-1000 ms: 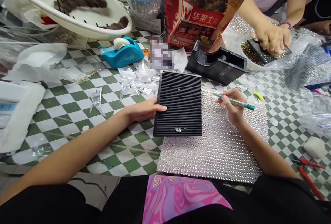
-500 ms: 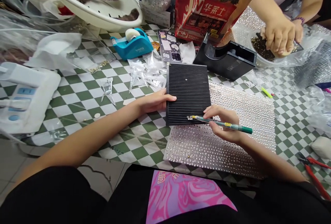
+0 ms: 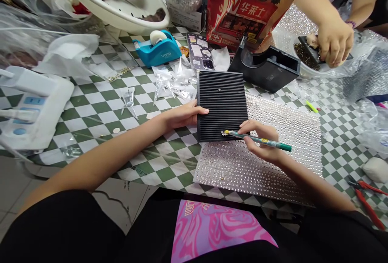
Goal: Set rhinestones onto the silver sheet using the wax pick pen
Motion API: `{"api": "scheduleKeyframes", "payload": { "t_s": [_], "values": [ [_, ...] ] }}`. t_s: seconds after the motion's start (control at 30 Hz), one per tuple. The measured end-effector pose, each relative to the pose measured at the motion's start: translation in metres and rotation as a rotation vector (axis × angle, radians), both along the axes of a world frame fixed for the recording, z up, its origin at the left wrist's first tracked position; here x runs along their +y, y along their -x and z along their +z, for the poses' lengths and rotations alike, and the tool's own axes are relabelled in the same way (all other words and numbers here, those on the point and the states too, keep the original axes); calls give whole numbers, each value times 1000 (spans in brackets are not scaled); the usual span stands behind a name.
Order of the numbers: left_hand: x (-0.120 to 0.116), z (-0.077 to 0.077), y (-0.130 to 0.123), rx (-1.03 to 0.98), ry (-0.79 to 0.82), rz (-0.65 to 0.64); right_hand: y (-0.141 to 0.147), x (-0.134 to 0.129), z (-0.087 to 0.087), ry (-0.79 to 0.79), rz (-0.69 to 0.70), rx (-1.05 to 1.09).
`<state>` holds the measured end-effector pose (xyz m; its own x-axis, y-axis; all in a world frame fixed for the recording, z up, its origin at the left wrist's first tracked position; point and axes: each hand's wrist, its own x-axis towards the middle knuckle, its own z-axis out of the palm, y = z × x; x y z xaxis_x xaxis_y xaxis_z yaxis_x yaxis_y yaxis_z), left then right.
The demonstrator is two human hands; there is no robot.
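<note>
I have the left grip (image 3: pixel 184 117) open, its fingers resting on the left edge of a black ridged tray (image 3: pixel 221 101) on the checkered counter (image 3: pixel 100 133). The right grip (image 3: pixel 260 141) is clamped on a green pen (image 3: pixel 273 142), its tip at the tray's near edge. A rhinestone sheet (image 3: pixel 257 174) lies beneath the tray's near right corner. Beyond the tray stand a blue tape dispenser (image 3: pixel 157 50) and a black dispenser (image 3: pixel 266 68); a co-worker's hand (image 3: pixel 335 42) is at far right.

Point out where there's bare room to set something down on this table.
Bare checkered tabletop shows between the white power strip and the left hand, and another patch lies between the rhinestone sheet and the red-handled pliers. It is crowded above the ridged black tray, among clear plastic bags.
</note>
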<state>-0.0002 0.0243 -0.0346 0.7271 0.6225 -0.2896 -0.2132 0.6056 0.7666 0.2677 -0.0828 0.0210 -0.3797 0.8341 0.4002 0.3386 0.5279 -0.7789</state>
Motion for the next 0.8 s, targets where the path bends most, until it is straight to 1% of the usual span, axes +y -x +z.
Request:
{"api": "scheduleKeyframes", "payload": {
  "t_s": [0.1, 0.2, 0.47, 0.67, 0.8],
  "values": [
    [-1, 4, -1, 8, 6, 11, -2, 0, -3, 13, -23, 55],
    [0, 6, -1, 8, 6, 11, -2, 0, -3, 24, -24, 61],
    [2, 0, -1, -14, -26, -16, -1, 0, -4, 14, -34, 21],
    [0, 9, -3, 61, 5, 32, -2, 0, -8, 26, -71, -23],
    [0, 10, -3, 82, -6, 30, -2, 1, -10, 55, -112, 17]
  ]
}}
